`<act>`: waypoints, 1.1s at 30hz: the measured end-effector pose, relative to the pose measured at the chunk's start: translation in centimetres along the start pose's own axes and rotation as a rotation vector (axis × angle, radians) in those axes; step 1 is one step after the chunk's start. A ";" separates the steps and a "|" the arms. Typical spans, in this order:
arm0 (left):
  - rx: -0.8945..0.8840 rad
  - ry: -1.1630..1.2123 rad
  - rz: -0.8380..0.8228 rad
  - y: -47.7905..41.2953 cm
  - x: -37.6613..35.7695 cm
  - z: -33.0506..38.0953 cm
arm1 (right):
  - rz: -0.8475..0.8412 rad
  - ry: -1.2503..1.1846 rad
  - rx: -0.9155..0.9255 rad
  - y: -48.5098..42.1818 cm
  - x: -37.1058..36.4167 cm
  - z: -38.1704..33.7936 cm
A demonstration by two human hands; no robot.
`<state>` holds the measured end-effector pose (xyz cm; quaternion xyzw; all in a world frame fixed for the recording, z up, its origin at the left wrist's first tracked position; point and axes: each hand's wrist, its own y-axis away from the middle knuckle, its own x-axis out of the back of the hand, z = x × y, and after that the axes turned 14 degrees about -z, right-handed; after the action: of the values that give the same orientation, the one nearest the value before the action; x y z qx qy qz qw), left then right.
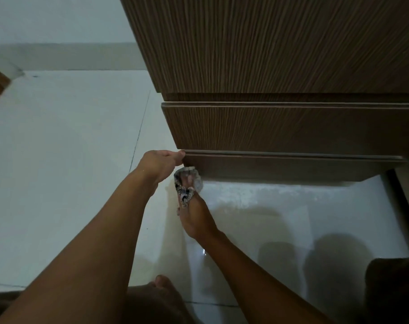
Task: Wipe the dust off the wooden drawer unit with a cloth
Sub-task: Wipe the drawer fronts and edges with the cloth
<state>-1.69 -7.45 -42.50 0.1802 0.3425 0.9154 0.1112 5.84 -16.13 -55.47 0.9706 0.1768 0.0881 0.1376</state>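
1. The wooden drawer unit (pixel 280 54) fills the upper right of the head view, seen from above; its lowest drawer front (pixel 292 167) stands proud of the one above it, so it looks partly pulled out, though how far I cannot tell.
2. The left hand (pixel 162 163) sits at the left end of that lowest drawer front, thumb on the top edge and fingers curled around the corner. In my judgement it steadies the drawer so that the wiping pressure does not shift it.
3. The right hand (pixel 195 218) is just below the same left end, closed on a patterned cloth (pixel 187 185). The cloth is bunched over the fingertips and pressed to the drawer front's lower left part, close under the left hand.
4. Bunching the cloth likely gives a firm pad for the narrow face and its bottom edge.
5. Both forearms reach forward and slightly upward from the bottom of the view, the left one straighter, the right one bent inward at the wrist so the fingers point at the drawer front.
6. The tiled floor (pixel 70 148) below the drawer front is pale; a foot (pixel 163 284) shows near the bottom edge, suggesting a crouched stance.
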 end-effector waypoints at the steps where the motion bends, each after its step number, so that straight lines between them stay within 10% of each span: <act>1: 0.003 -0.014 -0.004 0.0 0.1 0.1 | -0.007 -0.063 -0.070 0.2 0.0 -0.5; 14: -0.080 -0.107 0.055 1.0 -0.3 0.8 | 0.760 -0.965 -0.233 3.3 -0.5 -7.1; 24: -0.066 0.003 0.000 2.9 1.2 2.3 | 0.302 -0.989 -0.193 1.5 0.9 -9.2; 33: -0.053 -0.107 0.074 4.1 -0.7 0.5 | 0.694 -0.904 -0.391 5.1 4.9 -3.4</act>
<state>-1.18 -10.44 -39.58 0.2385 0.3046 0.9167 0.1000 11.28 -18.15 -50.10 0.8696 -0.2460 -0.2627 0.3382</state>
